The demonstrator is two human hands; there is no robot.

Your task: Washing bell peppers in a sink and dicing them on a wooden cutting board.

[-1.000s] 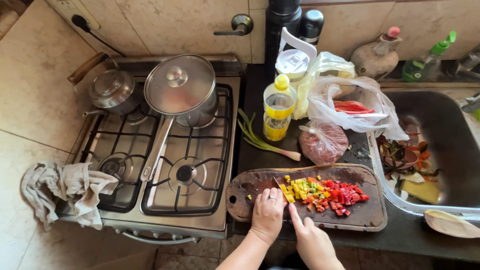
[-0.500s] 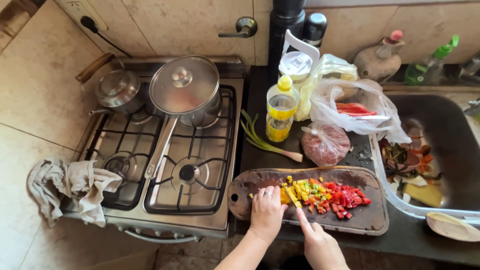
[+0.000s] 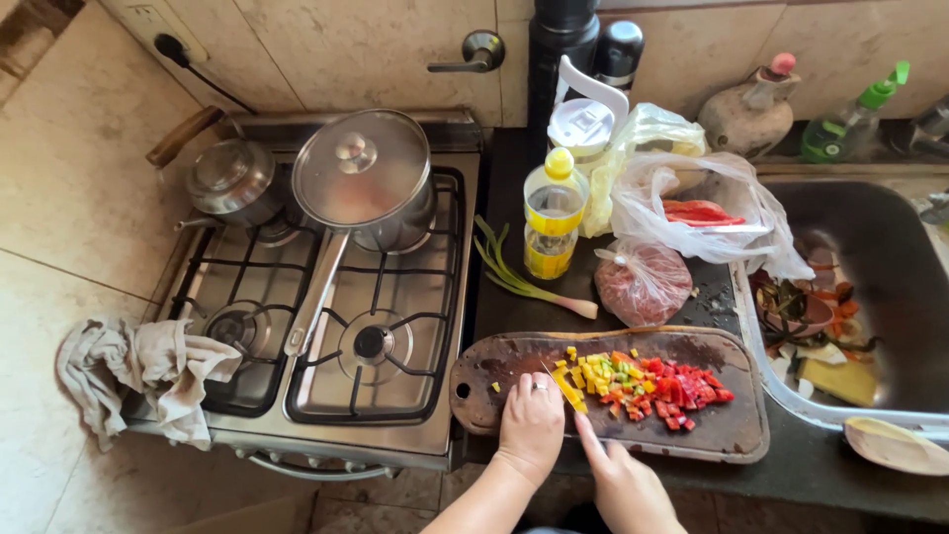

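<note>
- A crumpled grey cloth (image 3: 138, 374) hangs over the front left corner of the gas stove (image 3: 326, 297), well apart from the cutting.
- On the stove stand a small lidded pot (image 3: 229, 180) at the back left and a larger lidded saucepan (image 3: 364, 183) beside it, its long handle reaching toward the front; both lids are on and no flame shows.
- On the dark counter right of the stove lie a green onion stalk (image 3: 519, 277), still whole, and a yellow-capped oil bottle (image 3: 552, 220).
- The wooden cutting board (image 3: 732, 425) lies at the counter's front edge.
- The left hand (image 3: 531, 427) rests on the near left part of the board, fingers curled down and pressing on a yellow pepper strip (image 3: 566, 388); a ring shows on one finger.
- The right hand (image 3: 618, 485) comes in from below, just right of the left, closed around a knife (image 3: 554, 374) whose thin blade meets the strip; I cannot tell much of the grip.
- The diced peppers (image 3: 647, 381), yellow then red, lie in a heap just right of the left hand's fingertips, touching the strip being cut.
- By my judgement the chopping is mostly done: nearly all the pepper is already in small cubes and only that last yellow piece is left.
- Behind the board sit a tied bag of reddish meat (image 3: 643, 285) and an open plastic bag with red peppers (image 3: 704, 213), uncut.
- On the far right the sink (image 3: 890, 247) holds vegetable trimmings.
</note>
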